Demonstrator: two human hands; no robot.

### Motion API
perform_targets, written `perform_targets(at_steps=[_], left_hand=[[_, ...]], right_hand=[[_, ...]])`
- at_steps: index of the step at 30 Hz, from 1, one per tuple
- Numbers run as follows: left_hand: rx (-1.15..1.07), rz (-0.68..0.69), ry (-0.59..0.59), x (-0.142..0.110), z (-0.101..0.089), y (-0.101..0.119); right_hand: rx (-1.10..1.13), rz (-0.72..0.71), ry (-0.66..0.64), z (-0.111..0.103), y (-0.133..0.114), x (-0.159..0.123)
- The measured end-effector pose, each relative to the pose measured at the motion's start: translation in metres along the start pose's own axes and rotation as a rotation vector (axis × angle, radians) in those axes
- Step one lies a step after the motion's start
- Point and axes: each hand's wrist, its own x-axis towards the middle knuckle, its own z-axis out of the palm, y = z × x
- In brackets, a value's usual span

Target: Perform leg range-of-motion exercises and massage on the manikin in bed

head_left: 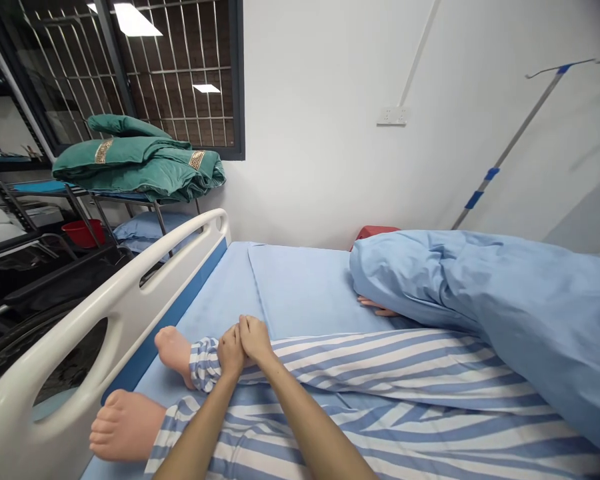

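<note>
A manikin in blue-and-white striped pyjama trousers [380, 360] lies on the bed, legs stretched toward the bed's end board. My left hand [231, 349] is closed around its far lower leg, just above the trouser cuff. Right beside it, touching it, my right hand [254, 337] grips the same leg. My fingertips curl over the far side and are partly hidden. The far bare foot [174, 352] sticks out of the cuff to the left. Below my forearms lies the near leg, with its bare foot [126, 425] near the board.
A white bed end board [125, 283] rises at the left. A folded blue quilt [510, 300] covers the manikin's upper part, with fingers [377, 305] showing under it. Beyond are an IV pole [520, 130], a green bundle of bedding [145, 160] and a red bucket [83, 233].
</note>
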Motion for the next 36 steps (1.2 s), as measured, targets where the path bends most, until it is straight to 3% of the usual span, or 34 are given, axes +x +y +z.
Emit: perform_targets(at_steps=[3, 8, 12, 15, 17, 20, 25, 29, 33, 36], left_hand=[[0.01, -0.02, -0.01, -0.001, 0.0, 0.0], [-0.105, 0.008, -0.028, -0.002, 0.002, 0.008], [-0.328, 0.024, -0.052, 0.003, 0.007, 0.039], [-0.566, -0.046, -0.062, 0.006, 0.013, 0.064], [-0.66, -0.118, -0.043, 0.006, 0.017, 0.068], [-0.555, -0.165, 0.027, 0.003, 0.023, 0.054], [-0.26, 0.002, -0.009, -0.002, 0.026, 0.026], [-0.229, 0.01, -0.02, -0.005, 0.026, 0.027], [-0.174, 0.075, -0.062, -0.01, 0.029, 0.03], [-0.114, 0.106, -0.062, -0.014, 0.031, 0.029]], right_hand=[[-0.024, -0.046, -0.004, -0.004, 0.006, -0.007], [0.181, -0.051, 0.029, -0.002, 0.016, -0.012], [0.404, 0.013, 0.082, -0.009, 0.019, -0.004], [0.507, 0.062, 0.124, -0.014, 0.022, 0.0], [0.513, 0.08, 0.147, -0.015, 0.024, 0.001], [0.474, 0.089, 0.159, -0.013, 0.025, -0.001], [0.468, 0.093, 0.166, -0.007, 0.024, -0.002], [0.316, 0.105, 0.112, -0.018, 0.02, 0.003], [0.017, -0.036, 0.006, -0.044, 0.017, 0.007], [0.006, -0.081, -0.007, -0.053, 0.023, 0.002]])
